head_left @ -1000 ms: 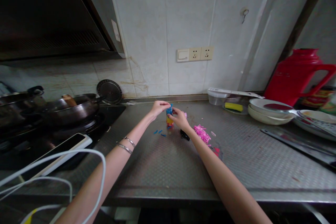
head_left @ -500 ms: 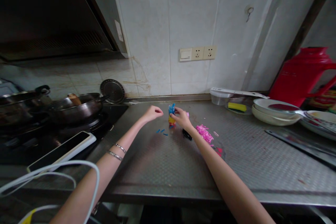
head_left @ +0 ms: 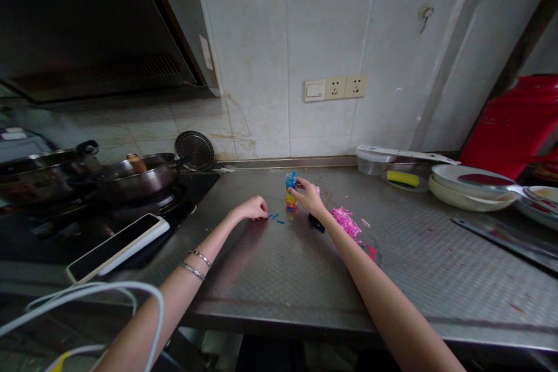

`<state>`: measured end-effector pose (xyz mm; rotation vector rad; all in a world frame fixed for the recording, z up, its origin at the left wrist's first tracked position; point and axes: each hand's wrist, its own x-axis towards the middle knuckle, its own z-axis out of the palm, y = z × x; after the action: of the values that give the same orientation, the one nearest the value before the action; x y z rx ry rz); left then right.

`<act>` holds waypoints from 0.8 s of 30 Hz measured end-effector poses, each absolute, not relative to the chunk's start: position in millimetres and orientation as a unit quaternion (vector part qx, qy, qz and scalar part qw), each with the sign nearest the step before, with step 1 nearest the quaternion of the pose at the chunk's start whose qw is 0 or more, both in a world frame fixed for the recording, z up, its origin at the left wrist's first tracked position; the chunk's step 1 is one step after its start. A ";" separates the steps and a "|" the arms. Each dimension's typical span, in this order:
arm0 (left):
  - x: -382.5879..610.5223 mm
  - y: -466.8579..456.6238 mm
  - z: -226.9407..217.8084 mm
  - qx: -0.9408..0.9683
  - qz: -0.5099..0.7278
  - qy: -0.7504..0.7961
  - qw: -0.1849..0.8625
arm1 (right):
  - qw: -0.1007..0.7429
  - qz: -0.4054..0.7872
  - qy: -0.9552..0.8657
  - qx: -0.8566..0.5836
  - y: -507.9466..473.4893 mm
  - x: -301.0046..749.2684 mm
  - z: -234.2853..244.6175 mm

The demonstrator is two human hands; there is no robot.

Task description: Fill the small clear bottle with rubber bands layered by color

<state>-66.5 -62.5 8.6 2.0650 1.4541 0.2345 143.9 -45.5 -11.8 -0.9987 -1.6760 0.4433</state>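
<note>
My right hand [head_left: 308, 196] steadies a small upright clear container [head_left: 291, 190] from its right side, fingers curled on it. Blue, yellow and red layers of small pieces show inside, with blue sticking out at the top. To the left, my left hand [head_left: 255, 208] is down at the counter with its fingertips pinched together. Whatever is between them is hidden or too small to name. Several little blue strips [head_left: 276, 218] lie just right of those fingertips. A loose heap of pink little bands [head_left: 345, 222] lies beyond my right forearm, and a black item [head_left: 316, 223] is partly behind it.
Pans [head_left: 135, 177] stand on the hob at left, near a white-edged phone-like device [head_left: 117, 247] and a white cable [head_left: 143, 286]. At right are stacked bowls [head_left: 473, 195], a yellow sponge [head_left: 402, 179], a knife-like blade [head_left: 501, 243] and a red flask [head_left: 508, 128].
My left hand has come down onto the counter, close to the blue strips. The right hand still holds the container. The whole view has shifted slightly.
</note>
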 end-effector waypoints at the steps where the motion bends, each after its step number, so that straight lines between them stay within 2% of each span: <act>1: -64.9 -62.4 8.1 0.776 0.087 0.550 0.295 | 0.540 0.188 -0.704 -0.420 -45.6 143.9 -11.9; 8: -50.3 -61.5 9.6 0.808 0.124 0.532 0.223 | 0.546 0.186 -0.704 -0.414 -47.7 143.9 -10.6; 24: -42.0 -64.7 7.3 0.835 0.080 0.447 0.311 | 0.548 0.179 -0.711 -0.403 -46.1 144.6 -10.5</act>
<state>-42.0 -64.7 7.3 2.2036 1.1809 0.2113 144.6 -46.1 -10.5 -0.9550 -1.6835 0.4237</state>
